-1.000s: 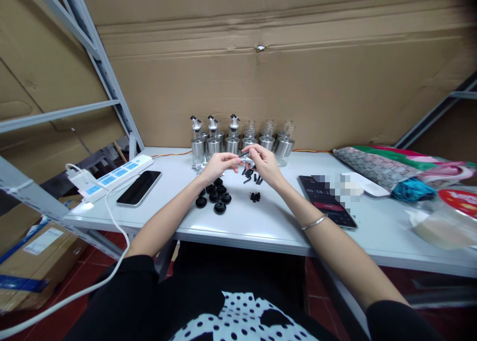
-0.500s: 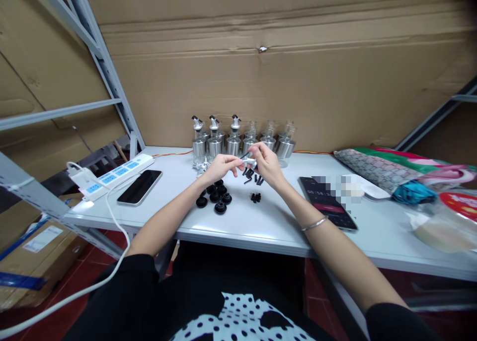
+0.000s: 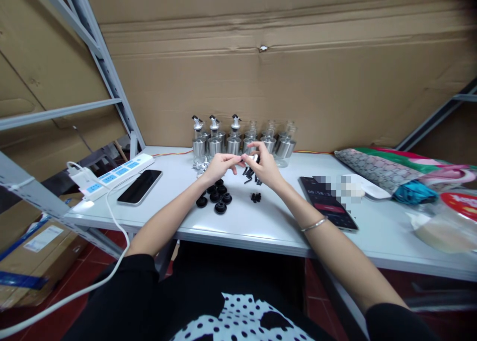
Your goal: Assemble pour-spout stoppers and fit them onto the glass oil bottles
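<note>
Your left hand (image 3: 220,165) and right hand (image 3: 265,166) meet just above the tabletop (image 3: 261,222), fingers pinched on a small silver spout piece (image 3: 250,158) held between them, in front of the row of steel bottles (image 3: 242,141). The piece is tiny and the grip is fingertip only, so a slip could drop it among the black stoppers (image 3: 215,194) and small black parts (image 3: 255,197) below. A wide elbow could also nudge the phone (image 3: 330,203) by your right forearm.
</note>
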`<state>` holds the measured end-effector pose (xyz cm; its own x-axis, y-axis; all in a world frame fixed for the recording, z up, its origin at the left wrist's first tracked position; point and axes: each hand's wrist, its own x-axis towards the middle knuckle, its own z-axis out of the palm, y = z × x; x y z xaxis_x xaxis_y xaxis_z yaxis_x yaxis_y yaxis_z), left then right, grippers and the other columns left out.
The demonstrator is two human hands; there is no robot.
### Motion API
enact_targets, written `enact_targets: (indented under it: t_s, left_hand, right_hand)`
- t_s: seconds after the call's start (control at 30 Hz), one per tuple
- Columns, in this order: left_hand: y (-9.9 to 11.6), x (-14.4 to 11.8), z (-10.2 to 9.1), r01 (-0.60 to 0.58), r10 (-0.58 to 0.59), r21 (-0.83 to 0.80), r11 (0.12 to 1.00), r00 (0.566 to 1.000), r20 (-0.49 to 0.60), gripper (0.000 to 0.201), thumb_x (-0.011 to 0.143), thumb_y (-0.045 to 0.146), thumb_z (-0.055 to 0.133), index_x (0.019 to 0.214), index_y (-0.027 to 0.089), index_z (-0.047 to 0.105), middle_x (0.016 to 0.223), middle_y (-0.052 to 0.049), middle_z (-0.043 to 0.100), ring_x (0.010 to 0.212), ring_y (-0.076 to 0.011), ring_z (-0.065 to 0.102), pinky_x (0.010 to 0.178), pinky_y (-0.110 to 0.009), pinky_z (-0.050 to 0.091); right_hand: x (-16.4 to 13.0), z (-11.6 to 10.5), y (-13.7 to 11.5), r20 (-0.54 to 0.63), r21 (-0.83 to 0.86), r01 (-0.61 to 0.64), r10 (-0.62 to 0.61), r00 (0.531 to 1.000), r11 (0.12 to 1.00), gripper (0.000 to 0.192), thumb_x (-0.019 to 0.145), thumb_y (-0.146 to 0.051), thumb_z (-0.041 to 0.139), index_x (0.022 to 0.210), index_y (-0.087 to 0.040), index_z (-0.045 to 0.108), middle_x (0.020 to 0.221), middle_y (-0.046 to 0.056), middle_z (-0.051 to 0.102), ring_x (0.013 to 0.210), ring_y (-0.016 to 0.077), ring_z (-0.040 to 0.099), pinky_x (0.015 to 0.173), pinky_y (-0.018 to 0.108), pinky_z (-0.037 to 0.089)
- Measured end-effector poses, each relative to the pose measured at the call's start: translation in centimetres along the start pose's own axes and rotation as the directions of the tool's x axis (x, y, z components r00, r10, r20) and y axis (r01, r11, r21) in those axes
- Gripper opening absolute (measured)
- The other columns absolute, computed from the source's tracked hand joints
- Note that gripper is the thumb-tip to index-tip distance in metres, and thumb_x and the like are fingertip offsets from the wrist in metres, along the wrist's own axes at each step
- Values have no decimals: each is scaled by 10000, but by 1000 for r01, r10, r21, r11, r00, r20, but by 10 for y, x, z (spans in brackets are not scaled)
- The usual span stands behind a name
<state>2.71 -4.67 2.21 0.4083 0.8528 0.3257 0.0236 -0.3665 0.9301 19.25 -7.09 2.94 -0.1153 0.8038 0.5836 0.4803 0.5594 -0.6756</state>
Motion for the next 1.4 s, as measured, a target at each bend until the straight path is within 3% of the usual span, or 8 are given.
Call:
enact_targets:
  t_s: [0.13, 0.27, 0.4, 0.53, 0.77, 1.0, 1.27, 1.4]
  left_hand:
    - [3, -1, -1, 7, -8, 22, 1000, 999, 51, 356, 751, 464, 606, 756, 118, 691, 739, -64, 709, 465, -81, 533, 519, -235, 411]
    - [6, -2, -2, -15, 8, 97, 995, 997, 71, 382, 770, 477, 583, 639, 125, 650, 618, -40, 669, 460, -80, 522, 510, -228, 392]
    - [7, -3, 0, -40, 37, 124, 991, 999, 26, 430, 776, 517, 569, 622, 125, 654, 552, -35, 638, 471, -92, 528, 452, -220, 343]
    - [5, -2, 0, -58, 58, 80, 995, 998, 0, 428, 766, 516, 587, 622, 121, 666, 560, -41, 648, 479, -98, 543, 509, -233, 402]
    - [7, -2, -5, -50, 43, 111, 993, 997, 63, 425, 747, 515, 604, 577, 129, 653, 538, -30, 631, 455, -87, 524, 508, -228, 402]
    - [5, -1, -6, -48, 40, 134, 990, 997, 60, 432, 726, 518, 615, 545, 126, 628, 505, -22, 597, 442, -85, 514, 450, -215, 340]
    - [10, -4, -4, -27, 16, 117, 993, 996, 88, 439, 760, 514, 574, 615, 109, 662, 541, -33, 626, 554, -106, 569, 540, -209, 398]
    - [4, -3, -1, -1, 0, 8, 1000, 992, 125, 495, 762, 551, 559, 573, 102, 647, 557, -56, 645, 616, -130, 608, 678, -244, 457]
  right_hand:
    - [1, -1, 4, 56, -16, 42, -41, 998, 999, 354, 786, -460, 587, 1020, -218, 476, 696, -24, 546, 494, 110, 424, 540, 259, 357]
    - [0, -1, 6, 105, -11, 77, -75, 992, 997, 368, 760, -466, 625, 994, -220, 485, 697, -33, 542, 499, 97, 420, 528, 240, 347]
    - [0, 0, 4, 80, 14, 91, -92, 993, 996, 393, 746, -472, 638, 996, -227, 458, 681, -41, 530, 522, 105, 436, 528, 236, 346]
    - [0, 0, 4, 74, 26, 80, -82, 994, 996, 396, 750, -460, 631, 1010, -236, 434, 685, -43, 534, 517, 107, 431, 532, 243, 347]
    - [0, 0, 5, 117, -3, 114, -113, 987, 993, 357, 763, -426, 625, 1000, -233, 441, 701, -42, 514, 525, 104, 429, 560, 246, 357]
    - [0, 1, 9, 133, -13, 129, -127, 983, 992, 340, 773, -459, 605, 933, -228, 414, 689, -38, 496, 538, 111, 434, 557, 246, 353]
    - [0, 0, 5, 58, -25, 125, -124, 991, 992, 381, 708, -453, 656, 880, -223, 405, 665, -43, 531, 552, 119, 487, 564, 243, 385]
    - [-3, 2, 1, 36, -24, 101, -100, 994, 995, 408, 640, -400, 700, 857, -226, 401, 655, -43, 564, 542, 128, 548, 545, 240, 405]
